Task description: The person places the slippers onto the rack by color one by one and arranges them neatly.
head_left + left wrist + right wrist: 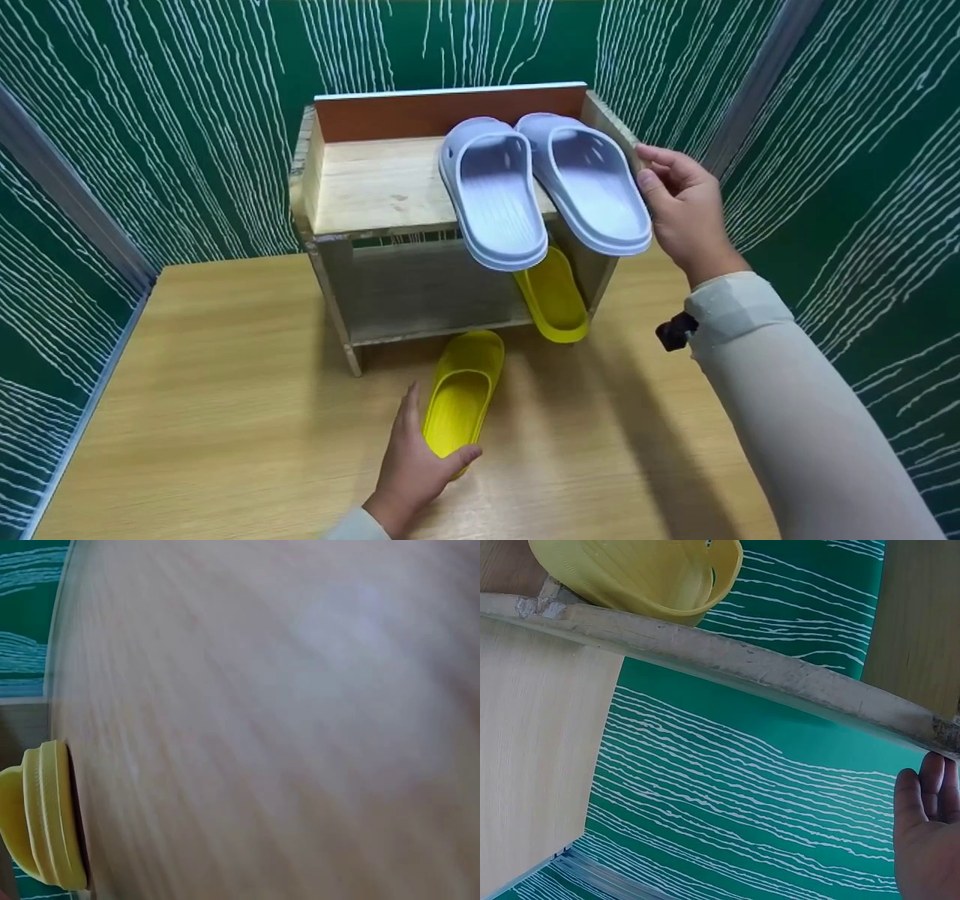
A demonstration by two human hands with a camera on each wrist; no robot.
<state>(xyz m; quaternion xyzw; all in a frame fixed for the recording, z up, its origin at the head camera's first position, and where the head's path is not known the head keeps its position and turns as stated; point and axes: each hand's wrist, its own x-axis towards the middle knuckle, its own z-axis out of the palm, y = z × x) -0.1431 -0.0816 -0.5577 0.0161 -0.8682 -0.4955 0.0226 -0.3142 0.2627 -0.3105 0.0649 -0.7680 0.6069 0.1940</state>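
Note:
A yellow clog (457, 409) lies on the table in front of a small wooden shoe rack (386, 196). My left hand (412, 469) is at the clog's heel end, its fingers along the left side and thumb spread across the heel; in the left wrist view a yellow clog (54, 817) appears at the left edge. At the rack's right side panel, my right hand (686, 206) grips the upper front edge, and its fingers (910, 799) show near that panel. Two lavender clogs (501, 199) sit on the upper shelf, heels overhanging. Another yellow clog (553, 296) sticks out from the lower shelf.
Green walls (217, 127) with white drip lines stand behind and on both sides of the wooden tabletop (225, 450). Grey strips (64, 172) run along the wall corners. A small black object (676, 331) is attached at the right sleeve's cuff.

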